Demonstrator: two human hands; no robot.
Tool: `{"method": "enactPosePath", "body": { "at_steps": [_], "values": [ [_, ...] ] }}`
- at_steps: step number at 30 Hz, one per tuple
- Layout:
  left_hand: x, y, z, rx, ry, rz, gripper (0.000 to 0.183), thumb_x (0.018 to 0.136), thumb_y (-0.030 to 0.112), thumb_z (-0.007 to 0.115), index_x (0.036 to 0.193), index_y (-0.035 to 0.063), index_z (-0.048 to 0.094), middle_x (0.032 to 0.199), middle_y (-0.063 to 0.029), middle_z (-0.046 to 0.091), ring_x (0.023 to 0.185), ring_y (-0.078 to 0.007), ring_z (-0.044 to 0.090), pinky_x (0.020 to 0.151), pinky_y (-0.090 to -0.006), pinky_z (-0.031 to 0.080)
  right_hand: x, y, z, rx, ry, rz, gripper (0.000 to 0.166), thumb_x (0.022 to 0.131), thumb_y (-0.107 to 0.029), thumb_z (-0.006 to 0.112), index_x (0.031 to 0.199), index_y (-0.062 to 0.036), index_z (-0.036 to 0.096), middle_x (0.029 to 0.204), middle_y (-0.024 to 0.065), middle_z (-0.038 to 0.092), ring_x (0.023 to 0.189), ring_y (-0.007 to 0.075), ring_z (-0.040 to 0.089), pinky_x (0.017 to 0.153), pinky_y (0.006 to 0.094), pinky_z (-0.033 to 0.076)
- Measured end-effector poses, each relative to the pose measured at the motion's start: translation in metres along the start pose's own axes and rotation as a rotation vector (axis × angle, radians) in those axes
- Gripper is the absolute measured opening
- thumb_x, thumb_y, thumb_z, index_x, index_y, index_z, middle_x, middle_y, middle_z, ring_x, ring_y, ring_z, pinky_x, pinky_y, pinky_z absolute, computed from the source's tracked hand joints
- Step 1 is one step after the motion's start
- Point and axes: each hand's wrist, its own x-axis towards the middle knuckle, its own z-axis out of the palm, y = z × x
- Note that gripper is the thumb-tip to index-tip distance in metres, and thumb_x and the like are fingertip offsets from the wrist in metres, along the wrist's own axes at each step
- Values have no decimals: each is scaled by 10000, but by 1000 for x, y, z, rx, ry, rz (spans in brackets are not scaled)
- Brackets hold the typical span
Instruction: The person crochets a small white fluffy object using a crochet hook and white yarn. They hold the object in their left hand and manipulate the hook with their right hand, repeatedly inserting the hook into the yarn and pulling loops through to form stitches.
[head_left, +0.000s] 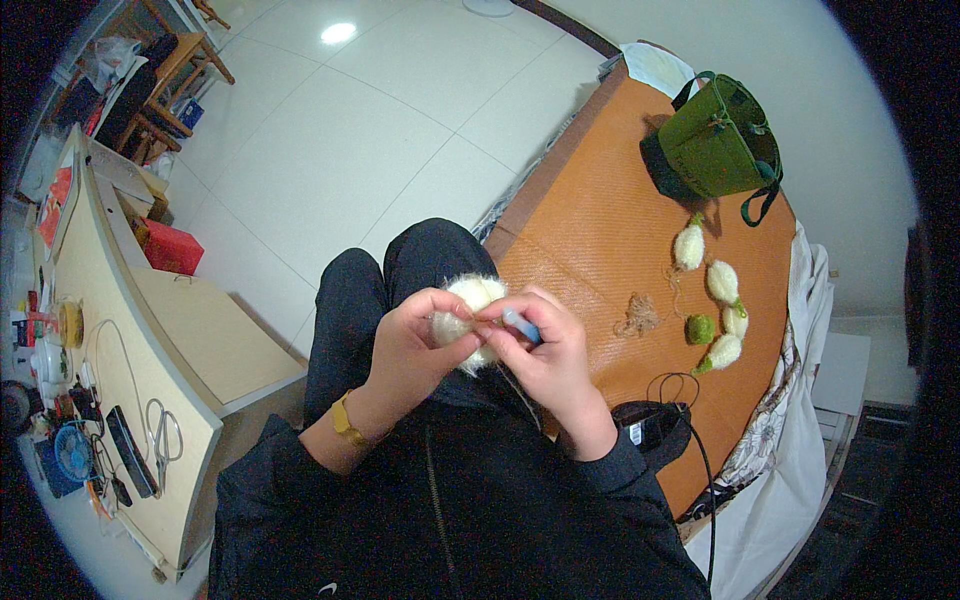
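Above my knees, a rounded cream piece of fuzzy yarn work (480, 288) is between my two hands. My left hand (409, 341) grips it from the left, thumb and forefinger pinched near its middle. In my right hand (546, 349) is a slim tool with a pale blue handle (520, 324), perhaps a crochet hook; its tip is hidden by the fingers. The fingertips of both hands nearly meet over the cream piece. What lies between them is too small to make out.
On the orange mat (570, 225) at right lie several cream fuzzy pieces (722, 281) with green ends, a green yarn ball (700, 329), tangled brown yarn (639, 313) and a green fabric bucket bag (712, 139). A black cable (709, 480) runs beside me. Scissors (163, 442) lie on the left table (176, 375).
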Motion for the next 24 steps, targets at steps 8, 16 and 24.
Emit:
{"method": "enactPosePath", "body": {
  "at_steps": [8,16,24],
  "values": [
    [4,-3,3,-460,-72,-154,369,800,-12,642,1153,-23,537,1090,-116,596,974,-166,595,857,-292,498,-4,1,-7,757,217,43,260,976,-187,384,871,-12,545,880,87,480,688,130,456,624,271,387],
    [2,-1,6,-526,-29,-152,369,771,-42,657,1123,-20,545,1065,-134,610,966,-196,611,852,-322,509,-24,5,-3,727,287,-25,265,970,-241,422,945,4,517,824,120,582,702,194,582,671,308,482],
    [0,4,9,-551,-32,-205,428,735,-89,661,1139,-6,548,1040,-121,622,942,-190,615,833,-320,517,-35,10,8,516,273,-154,244,956,-228,440,1014,9,441,946,234,592,863,328,631,796,446,515]
  ]
}}
